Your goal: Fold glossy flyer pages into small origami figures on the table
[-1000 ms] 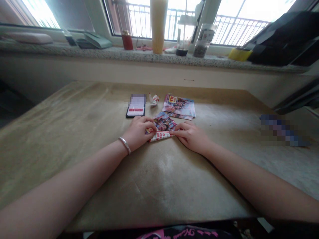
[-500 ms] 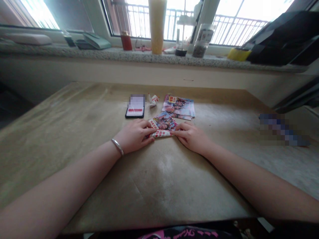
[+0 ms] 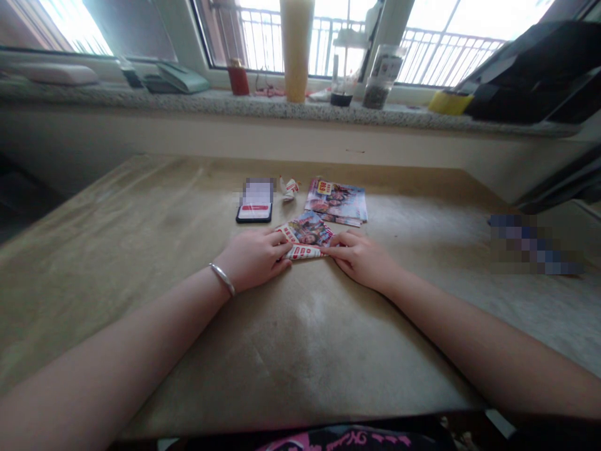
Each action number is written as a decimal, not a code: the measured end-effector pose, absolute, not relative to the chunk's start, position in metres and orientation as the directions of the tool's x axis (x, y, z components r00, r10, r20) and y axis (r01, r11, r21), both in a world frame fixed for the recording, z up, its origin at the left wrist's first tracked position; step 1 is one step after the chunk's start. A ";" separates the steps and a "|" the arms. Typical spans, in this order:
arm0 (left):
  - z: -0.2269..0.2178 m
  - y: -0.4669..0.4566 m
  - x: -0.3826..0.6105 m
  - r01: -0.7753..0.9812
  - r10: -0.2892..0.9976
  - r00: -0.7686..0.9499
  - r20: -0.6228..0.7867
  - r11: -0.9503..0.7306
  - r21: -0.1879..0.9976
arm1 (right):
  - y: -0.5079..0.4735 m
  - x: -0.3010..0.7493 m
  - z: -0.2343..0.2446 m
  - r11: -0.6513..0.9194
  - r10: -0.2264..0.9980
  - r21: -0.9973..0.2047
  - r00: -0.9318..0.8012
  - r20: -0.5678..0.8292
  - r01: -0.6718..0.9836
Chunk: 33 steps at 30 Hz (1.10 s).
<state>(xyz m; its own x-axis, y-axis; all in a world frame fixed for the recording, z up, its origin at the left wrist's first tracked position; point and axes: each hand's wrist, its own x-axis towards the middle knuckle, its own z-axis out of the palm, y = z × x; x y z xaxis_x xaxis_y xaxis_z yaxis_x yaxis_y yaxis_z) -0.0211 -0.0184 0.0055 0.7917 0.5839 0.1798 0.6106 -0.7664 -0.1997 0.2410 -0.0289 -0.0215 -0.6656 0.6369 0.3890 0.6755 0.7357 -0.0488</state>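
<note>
A printed paper flyer (image 3: pixel 307 230) lies on the table between my hands, its near edge folded up into a white strip with red print. My left hand (image 3: pixel 256 255), with a silver bangle at the wrist, has its curled fingers closed on the left end of the fold. From the other side, my right hand (image 3: pixel 361 255) pinches the right end, its index finger along the crease. Both fingertips partly cover the paper. Just beyond it rests a small stack of similar flyers (image 3: pixel 340 200).
A phone (image 3: pixel 254 212) with a lit, partly blurred screen lies beyond my left hand. Beside it stands a small folded paper piece (image 3: pixel 289 188). A pixelated flat object (image 3: pixel 535 244) is at the table's right. Bottles, a yellow tumbler (image 3: pixel 297 56) and a black bag (image 3: pixel 521 75) line the windowsill.
My left index finger has drawn back a little from the fold, and the left hand has shifted slightly. The right hand and the flyer look the same.
</note>
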 end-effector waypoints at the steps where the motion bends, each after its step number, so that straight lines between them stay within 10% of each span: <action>1: 0.006 -0.019 -0.021 0.613 0.587 0.790 0.180 -0.763 -0.205 | -0.029 0.241 -0.021 0.736 0.637 -0.045 -0.668 0.386 0.676; 33: 0.000 -0.038 0.007 0.682 0.643 0.722 0.255 -0.724 -0.106 | -0.035 0.237 -0.016 0.677 0.668 0.091 -0.662 0.340 0.730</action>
<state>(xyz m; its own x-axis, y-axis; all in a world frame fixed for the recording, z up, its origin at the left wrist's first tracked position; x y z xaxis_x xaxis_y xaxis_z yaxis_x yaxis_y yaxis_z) 0.0069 -0.0381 0.0001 0.7222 0.6431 0.2548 0.6819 -0.7238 -0.1058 0.2369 -0.0348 -0.0158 -0.6617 0.6682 0.3401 0.7304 0.6769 0.0912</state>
